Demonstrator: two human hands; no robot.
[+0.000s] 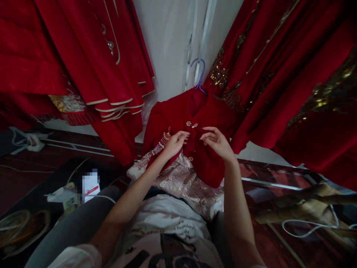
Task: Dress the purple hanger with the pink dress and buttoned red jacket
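Note:
A small red jacket (178, 111) hangs on a purple hanger (201, 76) in front of me, over a pale gold brocade skirt (184, 182). My left hand (175, 143) pinches the jacket's front edge beside a beaded tassel (161, 143). My right hand (216, 142) is curled at the other front edge, fingers bent against the cloth. A pearl clasp (192, 124) sits just above and between both hands.
Red garments with cream trim (111, 85) hang at the left, and red garments with gold embroidery (292, 82) at the right. A white wall (170, 44) is behind. On the dark floor lie a power strip (65, 195) and white cables (309, 225).

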